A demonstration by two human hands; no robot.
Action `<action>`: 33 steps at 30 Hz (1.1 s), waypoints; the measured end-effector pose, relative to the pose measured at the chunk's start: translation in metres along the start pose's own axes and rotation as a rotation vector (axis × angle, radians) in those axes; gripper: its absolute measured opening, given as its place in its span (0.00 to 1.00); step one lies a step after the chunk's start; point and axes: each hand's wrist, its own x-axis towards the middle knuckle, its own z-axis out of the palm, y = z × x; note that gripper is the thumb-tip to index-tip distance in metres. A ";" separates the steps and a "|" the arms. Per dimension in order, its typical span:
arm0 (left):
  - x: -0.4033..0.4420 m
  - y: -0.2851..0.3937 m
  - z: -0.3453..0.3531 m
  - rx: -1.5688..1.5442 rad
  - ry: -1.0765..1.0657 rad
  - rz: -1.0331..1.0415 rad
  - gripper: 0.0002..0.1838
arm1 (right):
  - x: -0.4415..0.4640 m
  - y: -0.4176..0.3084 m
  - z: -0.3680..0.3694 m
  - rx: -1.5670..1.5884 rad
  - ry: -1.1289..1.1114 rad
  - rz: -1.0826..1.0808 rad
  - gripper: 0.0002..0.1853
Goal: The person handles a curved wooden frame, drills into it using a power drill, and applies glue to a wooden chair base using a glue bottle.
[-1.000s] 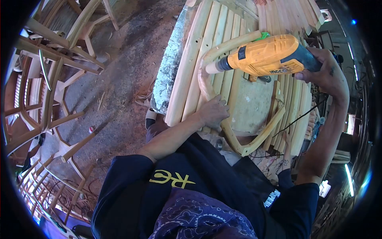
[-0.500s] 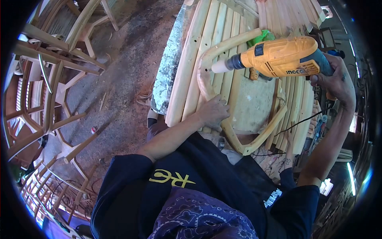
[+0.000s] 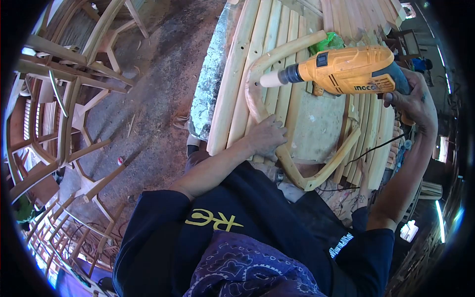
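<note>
Right hand [image 3: 415, 96] wrapped round rear grip of yellow drill [image 3: 351, 69], held above slats [image 3: 240, 64] on bench [image 3: 210, 81]. Drill's long axis runs crosswise, nose toward person's left, near bend of curved wooden frame [image 3: 292, 48]; contact at tip hard to judge from here. Left hand [image 3: 267, 137] clasps frame below bend. Bench edge left of slats, then strip of floor [image 3: 158, 74] before chair frames [image 3: 67, 119]. Green plastic [image 3: 329, 42] just beside drill.
</note>
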 end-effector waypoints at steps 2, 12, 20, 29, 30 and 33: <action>-0.001 -0.001 0.005 0.014 0.044 0.009 0.23 | 0.002 0.002 0.004 0.004 -0.015 0.020 0.35; 0.003 -0.003 0.012 0.062 0.010 0.012 0.23 | -0.001 0.032 0.017 0.214 -0.003 0.068 0.32; 0.001 -0.004 0.003 0.029 0.046 0.039 0.25 | 0.006 0.043 0.028 0.282 -0.003 0.008 0.32; 0.003 -0.006 0.020 0.123 0.076 0.040 0.10 | 0.010 0.053 0.025 0.254 -0.039 0.063 0.34; 0.005 -0.005 0.016 0.098 0.063 0.042 0.12 | 0.013 0.054 0.022 0.282 -0.081 0.042 0.33; 0.002 -0.004 0.003 0.028 0.008 0.022 0.19 | 0.010 0.040 0.024 0.291 -0.023 0.061 0.32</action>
